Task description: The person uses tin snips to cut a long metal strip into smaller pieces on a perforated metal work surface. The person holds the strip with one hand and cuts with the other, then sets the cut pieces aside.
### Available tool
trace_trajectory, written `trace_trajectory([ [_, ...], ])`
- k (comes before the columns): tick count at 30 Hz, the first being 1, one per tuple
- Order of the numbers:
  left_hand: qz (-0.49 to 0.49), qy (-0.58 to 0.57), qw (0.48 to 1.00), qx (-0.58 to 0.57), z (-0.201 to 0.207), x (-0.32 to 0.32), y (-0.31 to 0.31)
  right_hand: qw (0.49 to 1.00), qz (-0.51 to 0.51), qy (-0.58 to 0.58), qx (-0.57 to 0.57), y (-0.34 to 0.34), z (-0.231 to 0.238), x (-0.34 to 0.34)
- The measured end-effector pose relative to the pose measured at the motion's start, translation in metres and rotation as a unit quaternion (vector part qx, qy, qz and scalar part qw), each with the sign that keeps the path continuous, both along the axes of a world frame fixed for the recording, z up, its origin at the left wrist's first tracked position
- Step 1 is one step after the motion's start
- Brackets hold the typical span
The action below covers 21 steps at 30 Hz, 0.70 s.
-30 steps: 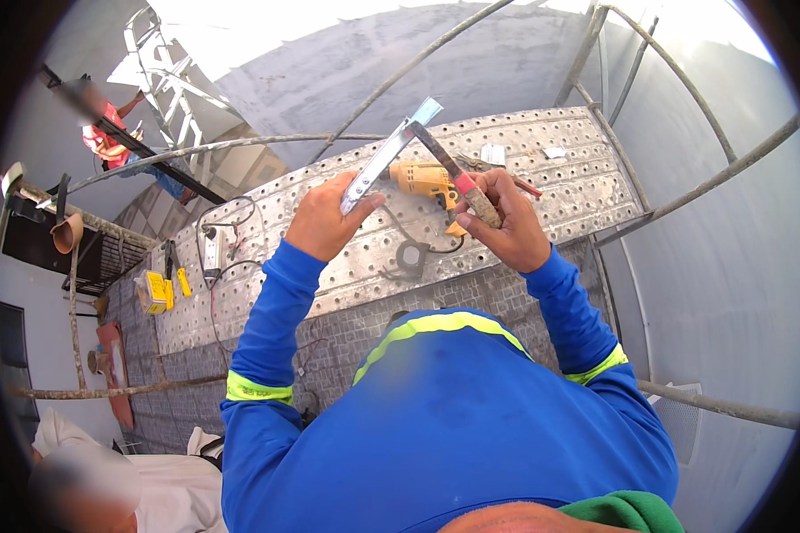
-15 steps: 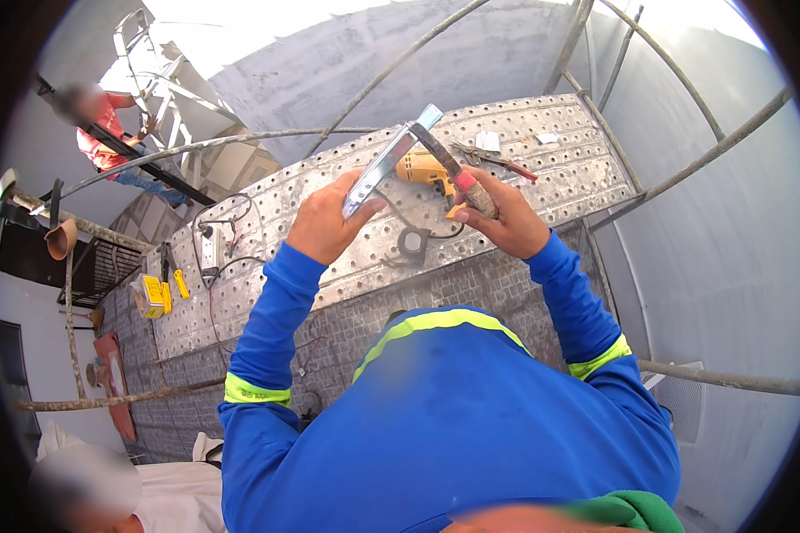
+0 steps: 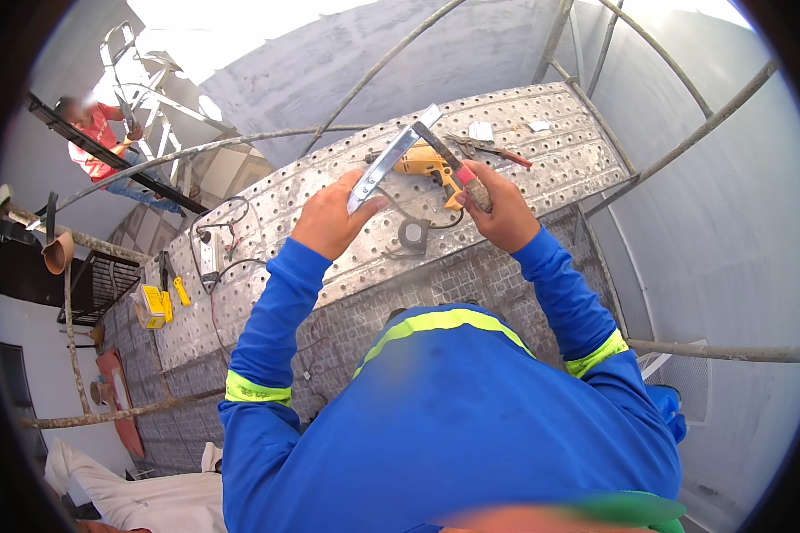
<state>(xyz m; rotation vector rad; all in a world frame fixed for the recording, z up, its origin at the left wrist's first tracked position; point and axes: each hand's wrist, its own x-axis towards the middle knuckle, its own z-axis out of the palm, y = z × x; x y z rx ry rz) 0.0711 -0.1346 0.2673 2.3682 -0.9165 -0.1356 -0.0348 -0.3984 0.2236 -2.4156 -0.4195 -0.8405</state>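
Observation:
My left hand (image 3: 331,216) grips the lower end of a shiny silver metal channel piece (image 3: 391,162), tilted up to the right. My right hand (image 3: 505,209) is wrapped round the worn brown grip of a hand tool with a dark shaft (image 3: 438,147) and a red band. The tool's far end meets the channel near its upper end; whether it has a head there I cannot tell. Behind my hands a yellow power drill (image 3: 425,163) lies on the perforated metal platform (image 3: 329,275). Nearer me rests a dark grey tape measure (image 3: 412,234).
Red-handled pliers (image 3: 507,155) and white paper pieces (image 3: 481,131) lie at the far right. Left are a power strip (image 3: 209,251) with cables, a yellow knife (image 3: 181,291) and a yellow box (image 3: 148,306). Scaffold pipes (image 3: 693,138) surround the platform. A person in red (image 3: 98,142) stands beyond.
The tool in my right hand has turned slightly and looks straighter against the channel. My view has shifted a little. The person in red has changed arm position.

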Motion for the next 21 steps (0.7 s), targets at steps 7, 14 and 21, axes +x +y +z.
trace_trajectory([
  [7, -0.015, 0.005, 1.0, -0.027, -0.001, -0.001, 0.002, 0.943, 0.079, 0.238, 0.219, -0.008, 0.01, -0.012],
  [14, -0.013, 0.01, 0.999, -0.035, -0.006, -0.008, 0.002, 0.935, 0.072, 0.237, 0.255, 0.001, 0.016, -0.02],
  [21, -0.018, -0.001, 0.999, -0.028, -0.006, -0.006, 0.002, 0.961, 0.034, 0.204, 0.184, -0.001, 0.014, -0.018],
])
